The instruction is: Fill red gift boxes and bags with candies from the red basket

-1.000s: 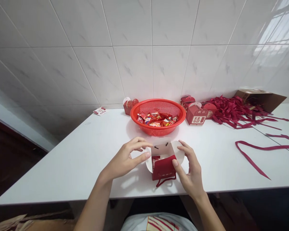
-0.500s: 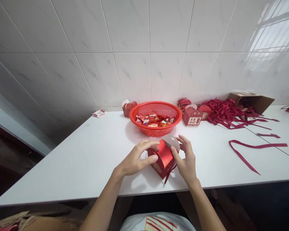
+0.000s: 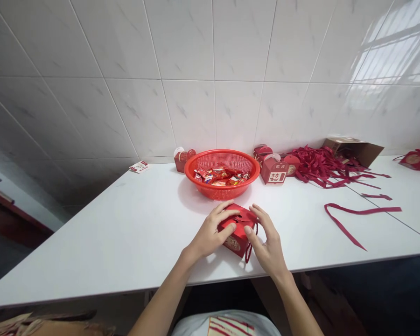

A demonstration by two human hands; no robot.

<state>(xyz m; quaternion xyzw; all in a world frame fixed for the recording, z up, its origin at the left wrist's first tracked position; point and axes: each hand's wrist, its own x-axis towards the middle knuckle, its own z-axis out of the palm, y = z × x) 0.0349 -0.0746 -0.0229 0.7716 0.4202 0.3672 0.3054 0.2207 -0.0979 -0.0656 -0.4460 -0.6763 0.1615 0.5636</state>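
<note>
A small red gift box [image 3: 238,233] stands on the white table near its front edge, its top flaps folded down flat. A dark red cord [image 3: 248,252] hangs at its right side. My left hand [image 3: 213,231] rests on the box's left side and top, fingers and thumb on the flaps. On the right side, my right hand [image 3: 268,242] holds the box with its thumb at the top edge and its fingers behind. Behind the box, a red mesh basket [image 3: 222,190] holds several wrapped sweets [image 3: 220,176].
Along the wall stand red boxes [image 3: 273,171] and another box [image 3: 182,161]. A heap of dark red ribbons [image 3: 315,163] spills near an open cardboard box [image 3: 366,151]. One ribbon [image 3: 367,212] lies at the right, a card [image 3: 139,167] at the left.
The box's flaps, raised and open before, are now folded down over the top. Both hands have moved with them and stay on the box. The view has shifted slightly.
</note>
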